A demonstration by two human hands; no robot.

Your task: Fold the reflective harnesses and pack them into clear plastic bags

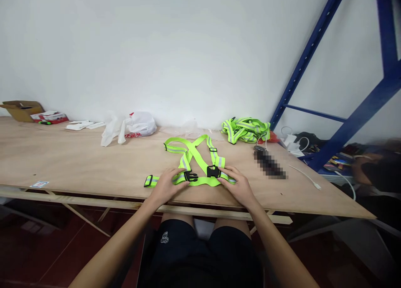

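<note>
A neon-yellow reflective harness [196, 151] with grey stripes lies spread on the wooden table, its straps crossing in the middle. My left hand [167, 187] pinches the strap end at the pronged half of a black side-release buckle [191, 177]. Facing it, the socket half of the buckle [213, 171] is held at its right edge by my right hand [237, 185]. The two halves are apart, with a short gap between them. A black strap slider [148, 181] sits on the waist strap beyond my left wrist.
A pile of similar harnesses [246, 130] lies near the wall. White plastic bag [140, 123], cardboard box [21, 110] and red-white box [50, 117] stand to the left. On the right are a white cable [305, 176], a blue metal frame [308, 58] and another person [380, 166].
</note>
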